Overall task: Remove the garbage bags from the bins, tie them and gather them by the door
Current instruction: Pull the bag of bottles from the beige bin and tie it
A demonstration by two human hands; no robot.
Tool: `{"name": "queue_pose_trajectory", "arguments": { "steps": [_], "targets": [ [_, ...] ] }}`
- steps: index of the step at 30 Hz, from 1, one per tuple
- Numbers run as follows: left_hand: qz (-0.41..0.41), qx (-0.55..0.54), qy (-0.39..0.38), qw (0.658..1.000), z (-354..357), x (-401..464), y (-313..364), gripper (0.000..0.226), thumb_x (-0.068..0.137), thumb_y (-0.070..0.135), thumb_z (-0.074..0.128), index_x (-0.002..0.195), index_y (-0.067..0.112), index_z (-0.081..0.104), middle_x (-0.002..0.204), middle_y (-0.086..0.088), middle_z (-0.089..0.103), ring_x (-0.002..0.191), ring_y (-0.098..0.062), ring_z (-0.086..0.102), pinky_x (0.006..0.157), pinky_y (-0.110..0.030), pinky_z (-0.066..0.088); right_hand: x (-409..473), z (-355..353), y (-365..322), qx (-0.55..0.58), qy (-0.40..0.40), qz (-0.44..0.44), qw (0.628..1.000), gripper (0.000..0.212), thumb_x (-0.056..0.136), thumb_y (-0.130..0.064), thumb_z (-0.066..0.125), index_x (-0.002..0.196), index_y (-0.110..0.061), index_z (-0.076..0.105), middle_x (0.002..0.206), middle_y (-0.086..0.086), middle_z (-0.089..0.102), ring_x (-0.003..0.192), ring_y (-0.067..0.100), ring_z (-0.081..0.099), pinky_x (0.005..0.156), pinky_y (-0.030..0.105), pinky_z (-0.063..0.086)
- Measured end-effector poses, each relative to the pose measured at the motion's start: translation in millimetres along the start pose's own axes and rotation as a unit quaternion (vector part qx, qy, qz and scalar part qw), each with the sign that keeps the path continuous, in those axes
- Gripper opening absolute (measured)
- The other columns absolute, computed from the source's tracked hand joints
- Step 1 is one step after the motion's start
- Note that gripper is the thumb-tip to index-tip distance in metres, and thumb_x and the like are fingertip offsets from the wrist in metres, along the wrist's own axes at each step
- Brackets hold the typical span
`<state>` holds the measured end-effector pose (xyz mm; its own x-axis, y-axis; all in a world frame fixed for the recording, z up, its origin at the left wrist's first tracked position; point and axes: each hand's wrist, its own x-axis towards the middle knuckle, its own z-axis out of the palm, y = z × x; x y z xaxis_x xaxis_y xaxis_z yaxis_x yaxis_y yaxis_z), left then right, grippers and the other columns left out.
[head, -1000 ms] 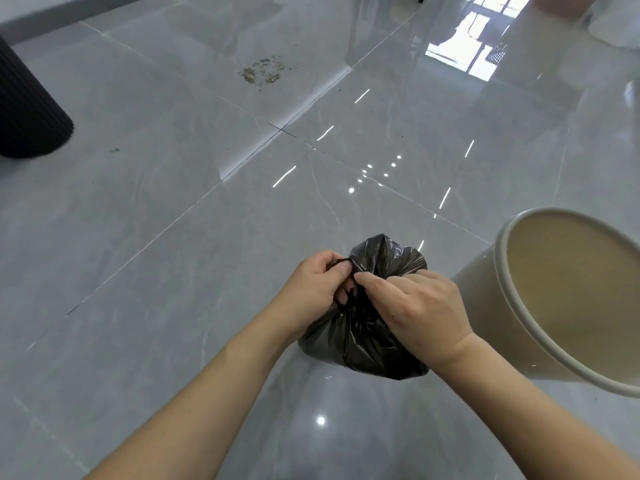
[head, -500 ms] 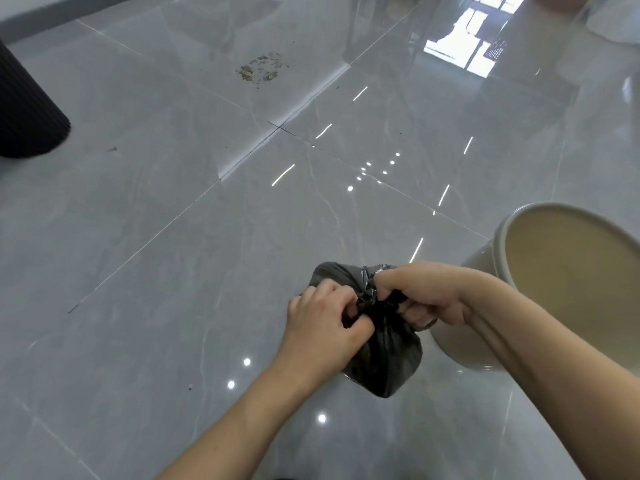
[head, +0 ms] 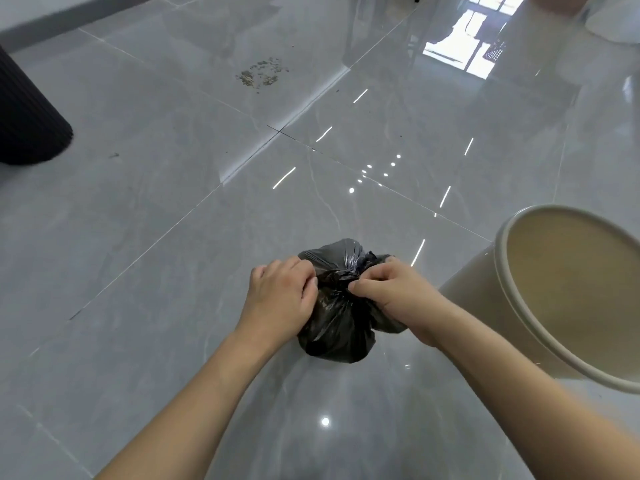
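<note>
A small black garbage bag (head: 337,323) is held just left of the cream bin (head: 502,271), above the grey tiled floor (head: 173,237). Its gathered neck is gripped by the left hand (head: 280,299) with curled fingers and pinched by the right hand (head: 391,292) (thumb and forefinger at the knot). The bin is seen without a liner. Scattered crumbs (head: 261,74) lie well beyond the bin.

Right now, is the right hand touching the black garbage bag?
Touching. Head view shows the right hand pinching the gathered neck of the black garbage bag.
</note>
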<state>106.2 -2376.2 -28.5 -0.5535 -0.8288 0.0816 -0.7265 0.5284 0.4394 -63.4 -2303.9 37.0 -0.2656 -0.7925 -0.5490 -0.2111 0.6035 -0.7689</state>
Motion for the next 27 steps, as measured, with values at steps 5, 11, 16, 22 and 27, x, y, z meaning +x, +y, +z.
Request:
{"name": "queue_pose_trajectory", "arguments": {
  "steps": [5, 11, 16, 22, 27],
  "targets": [
    [-0.004, -0.005, 0.009, 1.000, 1, 5, 1, 0.019, 0.088, 0.033, 0.041, 0.081, 0.022, 0.055, 0.083, 0.009, 0.057, 0.082, -0.019, 0.053, 0.077, -0.034, 0.034, 0, 11, 8, -0.017, 0.096, -0.079, 0.992, 0.022, 0.081, -0.023, 0.073, 0.060, -0.020, 0.065, 0.093, -0.006, 0.046, 0.079, 0.014, 0.052, 0.079, 0.037, 0.050],
    [-0.002, -0.013, 0.030, 0.999, 1, 4, -2, 0.016, 0.090, 0.031, 0.045, 0.081, 0.022, 0.054, 0.083, 0.010, 0.054, 0.080, -0.018, 0.051, 0.075, -0.033, 0.033, -3, 8, 2, 0.069, 0.043, 0.000, 0.997, 0.030, 0.090, -0.018, 0.060, 0.066, -0.003, 0.052, 0.074, 0.011, 0.040, 0.052, 0.018, 0.040, 0.045, 0.025, 0.032],
    [-0.011, -0.017, 0.051, 0.998, 1, 0, -6, 0.010, 0.086, 0.028, 0.047, 0.082, 0.022, 0.054, 0.084, 0.009, 0.053, 0.080, -0.019, 0.052, 0.075, -0.032, 0.034, -3, 4, -8, 0.215, -0.027, 0.073, 0.973, 0.017, 0.094, -0.010, 0.052, 0.078, -0.005, 0.056, 0.063, 0.009, 0.051, 0.049, 0.017, 0.043, 0.049, 0.026, 0.034],
    [0.056, -0.082, 0.134, 0.986, -13, -15, 6, 0.015, 0.078, 0.020, 0.061, 0.093, 0.020, 0.062, 0.092, 0.009, 0.056, 0.085, -0.013, 0.052, 0.084, -0.032, 0.036, 1, 6, -15, 0.217, -0.023, 0.070, 0.973, 0.017, 0.095, -0.008, 0.050, 0.081, -0.002, 0.058, 0.063, 0.011, 0.055, 0.056, 0.020, 0.048, 0.057, 0.030, 0.039],
    [0.071, -0.093, 0.132, 0.984, -11, -15, 9, 0.012, 0.080, 0.018, 0.060, 0.091, 0.020, 0.064, 0.090, 0.010, 0.057, 0.083, -0.013, 0.053, 0.081, -0.032, 0.037, 4, 10, -14, 0.106, 0.040, 0.023, 0.993, 0.017, 0.090, -0.008, 0.057, 0.075, -0.007, 0.063, 0.064, 0.006, 0.060, 0.057, 0.017, 0.053, 0.059, 0.023, 0.048]
  ]
}}
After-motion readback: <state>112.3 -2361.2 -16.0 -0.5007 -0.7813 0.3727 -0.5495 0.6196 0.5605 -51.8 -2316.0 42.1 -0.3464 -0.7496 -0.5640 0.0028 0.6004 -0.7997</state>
